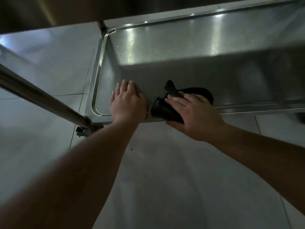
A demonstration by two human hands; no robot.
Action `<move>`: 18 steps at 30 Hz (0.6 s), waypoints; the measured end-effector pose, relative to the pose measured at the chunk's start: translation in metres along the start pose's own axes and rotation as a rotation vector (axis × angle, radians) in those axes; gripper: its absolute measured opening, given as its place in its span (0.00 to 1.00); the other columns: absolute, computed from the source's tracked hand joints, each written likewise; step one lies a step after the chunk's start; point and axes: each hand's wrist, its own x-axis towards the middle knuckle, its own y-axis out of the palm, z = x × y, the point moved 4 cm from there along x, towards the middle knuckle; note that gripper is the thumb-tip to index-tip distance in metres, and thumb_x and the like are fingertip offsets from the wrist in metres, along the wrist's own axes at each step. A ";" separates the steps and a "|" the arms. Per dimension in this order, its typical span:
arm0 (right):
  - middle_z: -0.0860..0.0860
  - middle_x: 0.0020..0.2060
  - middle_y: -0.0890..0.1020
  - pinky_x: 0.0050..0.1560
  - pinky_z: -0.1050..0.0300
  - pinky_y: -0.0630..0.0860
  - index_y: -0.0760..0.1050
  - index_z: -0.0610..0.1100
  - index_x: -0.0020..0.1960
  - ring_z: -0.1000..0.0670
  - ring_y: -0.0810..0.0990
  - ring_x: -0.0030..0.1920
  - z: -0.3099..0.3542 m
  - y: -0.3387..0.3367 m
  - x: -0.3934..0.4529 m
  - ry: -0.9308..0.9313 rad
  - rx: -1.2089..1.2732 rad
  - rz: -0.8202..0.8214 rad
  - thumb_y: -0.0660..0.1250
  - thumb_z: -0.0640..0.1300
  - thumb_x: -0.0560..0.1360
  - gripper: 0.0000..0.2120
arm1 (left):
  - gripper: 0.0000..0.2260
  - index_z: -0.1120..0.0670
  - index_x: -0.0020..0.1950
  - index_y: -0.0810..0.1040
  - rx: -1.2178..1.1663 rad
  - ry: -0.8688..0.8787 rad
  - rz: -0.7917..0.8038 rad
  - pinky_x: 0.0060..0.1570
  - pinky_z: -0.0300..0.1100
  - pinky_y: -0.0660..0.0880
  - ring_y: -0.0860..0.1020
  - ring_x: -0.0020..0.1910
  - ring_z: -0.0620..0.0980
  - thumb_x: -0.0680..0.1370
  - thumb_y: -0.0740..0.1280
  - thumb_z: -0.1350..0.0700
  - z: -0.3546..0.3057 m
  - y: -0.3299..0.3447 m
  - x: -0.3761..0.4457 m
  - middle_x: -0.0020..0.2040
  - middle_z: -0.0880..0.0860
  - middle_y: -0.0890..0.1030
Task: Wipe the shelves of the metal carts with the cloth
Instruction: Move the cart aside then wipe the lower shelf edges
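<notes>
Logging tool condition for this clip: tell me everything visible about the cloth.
The cloth is black, soft-looking fabric, bunched and crumpled rather than flat, with one corner sticking up. It sits on the near edge of the cart's lower metal shelf, partly draped over the front rim. The right hand presses on it, fingers spread across the top. The left hand rests beside it, apart.

Black cloth [166,109], silvery shelf [165,47]

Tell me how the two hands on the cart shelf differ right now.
The left hand is bare and lies flat on the shelf near its front edge; the right hand presses the black cloth. The left hand sits nearer the shelf's rounded corner, the right hand further along. Both rest palm down at the front edge.
</notes>
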 end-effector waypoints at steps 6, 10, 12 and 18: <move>0.53 0.67 0.81 0.59 0.46 0.70 0.73 0.49 0.74 0.45 0.77 0.64 0.021 -0.004 -0.010 0.043 -0.068 -0.106 0.68 0.60 0.79 0.28 | 0.24 0.52 0.82 0.64 0.158 0.068 0.160 0.82 0.56 0.55 0.57 0.84 0.55 0.86 0.50 0.47 -0.005 -0.026 0.003 0.84 0.54 0.62; 0.51 0.66 0.82 0.56 0.44 0.70 0.74 0.47 0.74 0.43 0.77 0.60 0.023 -0.004 -0.013 0.053 -0.083 -0.091 0.67 0.57 0.80 0.26 | 0.24 0.51 0.81 0.62 0.134 0.146 0.194 0.76 0.57 0.63 0.64 0.80 0.57 0.86 0.55 0.48 -0.009 -0.025 -0.027 0.80 0.54 0.66; 0.51 0.65 0.82 0.55 0.44 0.71 0.74 0.47 0.73 0.43 0.77 0.59 0.026 -0.007 -0.016 0.037 -0.094 -0.082 0.66 0.57 0.81 0.24 | 0.19 0.50 0.76 0.69 0.161 0.258 0.156 0.70 0.55 0.67 0.71 0.73 0.58 0.84 0.58 0.50 -0.017 -0.025 -0.048 0.73 0.54 0.72; 0.53 0.65 0.81 0.53 0.47 0.69 0.72 0.49 0.74 0.43 0.77 0.56 0.029 -0.017 -0.031 0.008 -0.137 -0.012 0.66 0.58 0.81 0.25 | 0.19 0.49 0.72 0.73 0.191 0.515 0.041 0.64 0.51 0.72 0.76 0.65 0.54 0.80 0.65 0.53 -0.036 -0.029 -0.071 0.67 0.51 0.75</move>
